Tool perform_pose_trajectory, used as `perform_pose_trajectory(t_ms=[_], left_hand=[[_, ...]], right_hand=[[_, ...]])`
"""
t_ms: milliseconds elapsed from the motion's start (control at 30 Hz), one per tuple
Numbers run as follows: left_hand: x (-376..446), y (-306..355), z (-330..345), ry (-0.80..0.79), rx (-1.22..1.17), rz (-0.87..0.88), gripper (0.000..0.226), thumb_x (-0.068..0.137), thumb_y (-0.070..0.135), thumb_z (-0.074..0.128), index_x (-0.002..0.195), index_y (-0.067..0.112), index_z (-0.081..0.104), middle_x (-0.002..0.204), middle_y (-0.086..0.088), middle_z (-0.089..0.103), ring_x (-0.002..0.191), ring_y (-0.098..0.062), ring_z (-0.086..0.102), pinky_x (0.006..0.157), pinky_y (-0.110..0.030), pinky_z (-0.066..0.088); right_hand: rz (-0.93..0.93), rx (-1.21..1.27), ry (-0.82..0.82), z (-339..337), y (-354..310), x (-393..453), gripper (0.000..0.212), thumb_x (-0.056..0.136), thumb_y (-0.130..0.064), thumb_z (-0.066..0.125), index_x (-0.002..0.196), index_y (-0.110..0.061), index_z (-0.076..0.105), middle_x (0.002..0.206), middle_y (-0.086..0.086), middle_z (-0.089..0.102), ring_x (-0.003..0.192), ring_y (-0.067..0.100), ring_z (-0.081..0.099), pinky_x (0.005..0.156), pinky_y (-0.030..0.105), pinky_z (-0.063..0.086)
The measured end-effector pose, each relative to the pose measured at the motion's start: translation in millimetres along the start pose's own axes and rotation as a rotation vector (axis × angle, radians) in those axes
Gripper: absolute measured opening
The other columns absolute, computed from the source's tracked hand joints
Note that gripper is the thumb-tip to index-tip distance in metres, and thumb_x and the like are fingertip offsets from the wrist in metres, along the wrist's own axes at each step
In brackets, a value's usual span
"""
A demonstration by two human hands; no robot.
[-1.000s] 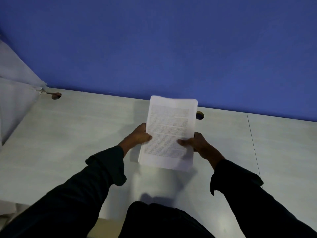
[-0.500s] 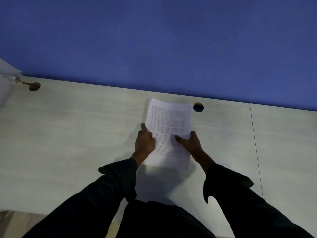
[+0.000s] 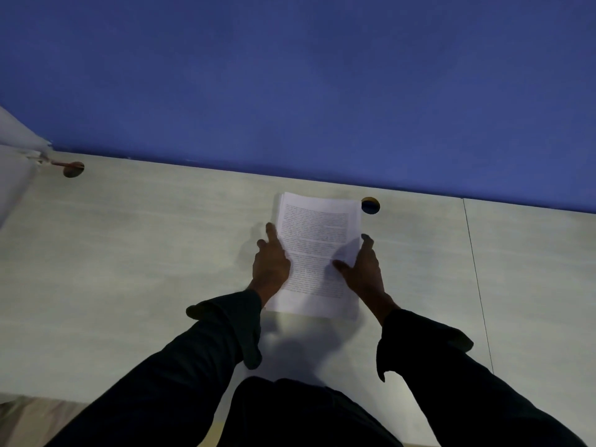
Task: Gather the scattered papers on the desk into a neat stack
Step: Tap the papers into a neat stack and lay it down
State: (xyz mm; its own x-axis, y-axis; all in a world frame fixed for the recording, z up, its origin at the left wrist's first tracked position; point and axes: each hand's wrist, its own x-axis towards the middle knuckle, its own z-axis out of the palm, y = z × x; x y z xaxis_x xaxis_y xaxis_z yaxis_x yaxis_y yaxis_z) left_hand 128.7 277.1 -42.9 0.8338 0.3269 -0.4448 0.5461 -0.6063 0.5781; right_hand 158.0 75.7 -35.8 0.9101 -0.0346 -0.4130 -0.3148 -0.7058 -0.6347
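I see white printed paper stack point(image 3: 317, 253) flat on pale wood-grain desk point(image 3: 145, 253); left hand point(image 3: 271, 262), right hand point(image 3: 364, 272) flank side edges, fingers straight; bare desk either side

The print on the paper stack point(image 3: 317, 253) is too small to be read. Its left edge is partly covered by the left hand point(image 3: 271, 264). The counter point(image 3: 129, 253) is cut off at both side edges.
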Motion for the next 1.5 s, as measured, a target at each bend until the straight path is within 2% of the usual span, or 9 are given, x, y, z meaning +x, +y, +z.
perform_pose_trajectory(t_ms=[167, 367, 500, 633, 733, 867, 1033, 1300, 1500], left_hand=[[4.2, -7.8, 0.9, -0.125, 0.209, 0.14, 0.083, 0.099, 0.009, 0.051, 0.162, 0.034, 0.004, 0.153, -0.023, 0.021, 0.121, -0.041, 0.057, 0.103, -0.043, 0.049], [22.1, -2.2, -7.9, -0.292, 0.258, 0.08, 0.106, 0.089, 0.05, 0.071, 0.162, 0.026, -0.002, 0.152, -0.021, 0.019, 0.136, -0.043, 0.04, 0.114, -0.046, 0.039], [24.7, 1.6, -7.3, -0.334, 0.324, 0.065, 0.138, 0.074, 0.043, 0.088, 0.159, 0.017, -0.017, 0.157, -0.022, 0.012, 0.14, -0.042, 0.036, 0.115, -0.047, 0.039], [26.7, 5.1, -4.5, -0.315, 0.361, 0.051, 0.141, 0.071, 0.04, 0.09, 0.159, 0.016, -0.017, 0.158, -0.023, 0.013, 0.141, -0.043, 0.037, 0.113, -0.047, 0.04], [25.4, 7.1, -5.9, -0.308, 0.378, 0.069, 0.141, 0.07, 0.041, 0.091, 0.16, 0.016, -0.014, 0.159, -0.024, 0.013, 0.142, -0.044, 0.036, 0.113, -0.048, 0.038], [29.8, 7.3, -17.4, -0.42, 0.398, 0.078, 0.154, 0.061, 0.038, 0.097, 0.158, 0.017, -0.021, 0.162, -0.023, 0.008, 0.146, -0.042, 0.031, 0.116, -0.044, 0.035], [24.5, 8.1, -17.7, -0.387, 0.406, 0.105, 0.155, 0.059, 0.028, 0.099, 0.159, 0.017, -0.02, 0.158, -0.021, 0.018, 0.14, -0.038, 0.042, 0.114, -0.041, 0.04], [29.8, 10.1, -14.4, -0.369, 0.447, 0.132, 0.165, 0.051, 0.032, 0.102, 0.157, 0.018, -0.024, 0.152, -0.024, 0.027, 0.131, -0.04, 0.05, 0.112, -0.046, 0.044], [36.5, 10.2, -23.0, -0.381, 0.447, 0.177, 0.164, 0.051, 0.041, 0.1, 0.157, 0.02, -0.023, 0.151, -0.024, 0.034, 0.131, -0.041, 0.049, 0.112, -0.048, 0.044]], right_hand=[[-0.103, -0.283, -0.06, -2.1, -4.9, -1.9, 0.1, 0.091, -0.038, 0.075, 0.163, -0.035, 0.006, 0.141, 0.014, 0.041, 0.119, 0.037, 0.058, 0.081, 0.045, 0.058], [-0.194, -0.582, -0.107, -4.9, -3.1, 13.7, 0.092, 0.092, -0.043, 0.074, 0.162, -0.016, 0.021, 0.164, 0.016, 0.025, 0.141, 0.036, 0.04, 0.105, 0.048, 0.048], [-0.148, -0.42, -0.088, -0.2, -3.0, 24.3, 0.107, 0.076, -0.029, 0.09, 0.156, -0.005, 0.024, 0.153, 0.014, 0.042, 0.134, 0.038, 0.046, 0.105, 0.049, 0.047], [-0.131, -0.439, -0.078, 2.8, 1.4, 33.4, 0.099, 0.071, -0.032, 0.092, 0.146, -0.004, 0.035, 0.143, 0.014, 0.05, 0.128, 0.038, 0.049, 0.102, 0.044, 0.043], [-0.185, -0.572, -0.042, 0.4, -4.8, 24.9, 0.102, 0.077, -0.033, 0.089, 0.153, -0.002, 0.029, 0.153, 0.019, 0.04, 0.136, 0.039, 0.042, 0.105, 0.047, 0.046], [-0.558, -0.877, -0.145, 5.1, -20.2, 22.8, 0.107, 0.083, -0.019, 0.083, 0.165, -0.012, 0.014, 0.173, 0.016, 0.008, 0.158, 0.038, 0.015, 0.121, 0.048, 0.031], [-0.751, -1.065, -0.404, 12.9, -61.4, 40.9, 0.102, 0.086, -0.01, 0.08, 0.164, -0.007, 0.015, 0.173, 0.013, 0.011, 0.159, 0.029, 0.017, 0.122, 0.043, 0.033], [-0.764, -1.215, -0.374, 33.2, -89.7, 65.9, 0.121, 0.073, -0.021, 0.092, 0.162, 0.001, 0.014, 0.17, 0.022, 0.013, 0.157, 0.034, 0.023, 0.118, 0.046, 0.039], [-0.738, -1.341, -0.316, 39.2, -100.8, 71.9, 0.108, 0.088, -0.024, 0.079, 0.162, 0.003, 0.005, 0.171, 0.023, 0.004, 0.159, 0.035, 0.012, 0.122, 0.057, 0.03]])
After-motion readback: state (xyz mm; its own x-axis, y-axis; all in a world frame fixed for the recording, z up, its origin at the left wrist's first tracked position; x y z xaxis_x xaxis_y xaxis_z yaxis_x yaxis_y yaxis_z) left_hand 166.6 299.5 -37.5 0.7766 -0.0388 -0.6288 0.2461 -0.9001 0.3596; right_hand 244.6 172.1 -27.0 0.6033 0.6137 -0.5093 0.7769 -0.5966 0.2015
